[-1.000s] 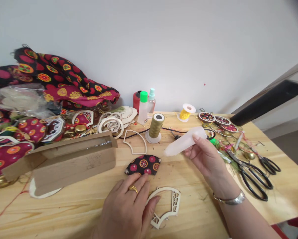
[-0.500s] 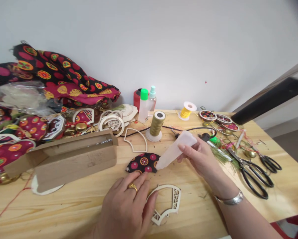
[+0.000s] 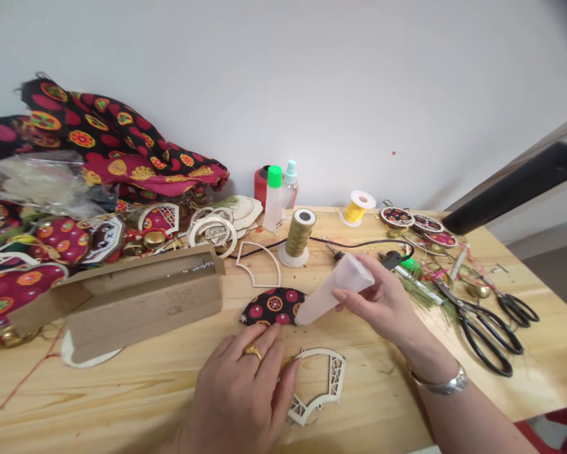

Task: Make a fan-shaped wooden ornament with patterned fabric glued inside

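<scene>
Squeeze bottle (image 3: 328,295): tip at right end of fan-shaped fabric piece (image 3: 274,305); probably light, slick, squeezable; best gripped mid-body.
Right hand (image 3: 386,308): clamped near bottle's base.
Left hand (image 3: 245,381): unclenched, fingertips at fabric's lower edge.

We see frosted, matt plastic on the squeeze bottle (image 3: 329,294), matt printed cloth on the fan-shaped piece (image 3: 270,307), and pale, unglossed wood, perhaps thin plywood, in the lattice frame (image 3: 337,377). We note smooth, grained wood in the tabletop (image 3: 136,407), dull cardboard in the long box (image 3: 146,318), crinkled, shiny film in the plastic bag (image 3: 37,180), and polished metal in the bangle (image 3: 451,381).
</scene>
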Tool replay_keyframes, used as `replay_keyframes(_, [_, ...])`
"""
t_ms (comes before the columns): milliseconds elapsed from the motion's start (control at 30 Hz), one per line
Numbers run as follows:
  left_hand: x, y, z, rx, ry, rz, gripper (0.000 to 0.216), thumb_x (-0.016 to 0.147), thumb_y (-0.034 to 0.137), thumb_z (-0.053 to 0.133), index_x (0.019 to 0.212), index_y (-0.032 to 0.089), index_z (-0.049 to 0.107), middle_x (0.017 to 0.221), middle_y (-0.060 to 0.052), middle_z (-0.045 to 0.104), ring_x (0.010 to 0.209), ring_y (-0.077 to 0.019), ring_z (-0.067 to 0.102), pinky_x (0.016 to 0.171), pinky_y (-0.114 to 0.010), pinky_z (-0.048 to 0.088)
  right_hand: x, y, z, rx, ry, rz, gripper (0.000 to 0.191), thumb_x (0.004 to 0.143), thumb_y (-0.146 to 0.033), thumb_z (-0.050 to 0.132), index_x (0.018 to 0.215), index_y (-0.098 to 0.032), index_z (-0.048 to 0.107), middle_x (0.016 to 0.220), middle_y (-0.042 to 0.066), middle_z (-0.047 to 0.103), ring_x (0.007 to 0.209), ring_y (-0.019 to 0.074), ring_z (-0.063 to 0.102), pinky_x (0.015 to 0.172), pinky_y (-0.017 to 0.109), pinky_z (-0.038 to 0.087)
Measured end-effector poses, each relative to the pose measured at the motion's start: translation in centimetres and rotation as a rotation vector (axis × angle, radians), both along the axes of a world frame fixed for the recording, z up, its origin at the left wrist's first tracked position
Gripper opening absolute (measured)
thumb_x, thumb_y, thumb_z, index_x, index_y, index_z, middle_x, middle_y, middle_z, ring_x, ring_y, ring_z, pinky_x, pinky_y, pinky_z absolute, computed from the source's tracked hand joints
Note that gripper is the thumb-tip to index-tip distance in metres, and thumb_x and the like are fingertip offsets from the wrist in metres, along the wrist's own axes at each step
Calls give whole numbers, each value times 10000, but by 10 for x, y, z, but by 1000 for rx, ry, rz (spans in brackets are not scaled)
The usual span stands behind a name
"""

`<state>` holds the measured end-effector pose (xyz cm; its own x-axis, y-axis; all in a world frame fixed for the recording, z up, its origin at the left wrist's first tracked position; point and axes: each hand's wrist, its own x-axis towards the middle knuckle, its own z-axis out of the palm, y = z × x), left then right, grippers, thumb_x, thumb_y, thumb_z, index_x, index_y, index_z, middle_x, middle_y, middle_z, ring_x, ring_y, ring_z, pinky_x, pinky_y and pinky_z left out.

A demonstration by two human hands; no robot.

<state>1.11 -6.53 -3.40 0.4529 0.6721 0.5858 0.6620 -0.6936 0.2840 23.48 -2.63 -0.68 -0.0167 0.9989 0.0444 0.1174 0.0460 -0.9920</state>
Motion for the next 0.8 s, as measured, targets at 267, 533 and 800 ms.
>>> replay_keyframes(267, [-1,1,2,14,-6,-3,138,835,180,605,873,108,717,908,-95,773,827,-274,685,719,-408,552,7,9,-7,-93,374,-142,246,724,-324,772,818,-159,616,691,-1,662,511,110,611,481,223,546])
replay_keyframes(533, [-2,2,3,-23,12,0,118,835,161,606,884,123,706,890,-84,771,847,-267,686,769,-416,547,3,3,-3,-53,178,-79,334,715,-296,785,972,-196,596,725,-15,674,538,140,638,505,265,567])
replay_keyframes(800, [-25,17,22,92,170,98,219,902,195,536,1086,105,612,976,-99,748,863,-234,682,809,-367,502,-1,2,1,-60,111,-40,342,740,-297,764,999,-198,563,724,-19,670,536,121,633,514,232,553])
